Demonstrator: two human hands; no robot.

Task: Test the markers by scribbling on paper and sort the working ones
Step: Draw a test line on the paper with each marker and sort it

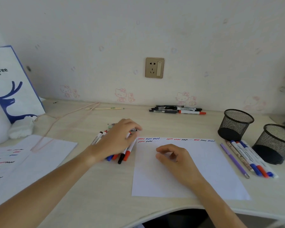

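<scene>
Presently — white paper sheet [187,170] bears two short scribble rows. Left hand [117,139], fingers curled, rests on untested white-barrelled marker pile [127,152] at nine o'clock; grip unclear. Right hand [174,157] loosely curled, empty. Sorted markers [252,158] at three o'clock; both black mesh cups [235,124] seem empty.

A pale wooden desk [105,186] fills the lower frame. On it lie a scribbled sheet [196,175] at centre, marker piles [125,152] left of it, and two mesh cups [235,124] at right.

A flat white paper sheet [204,170] bears red, blue and black squiggles along its far edge. At its nine o'clock lies a heap of capped white-barrelled markers [126,153]; at three o'clock, a sorted row [250,157].
</scene>
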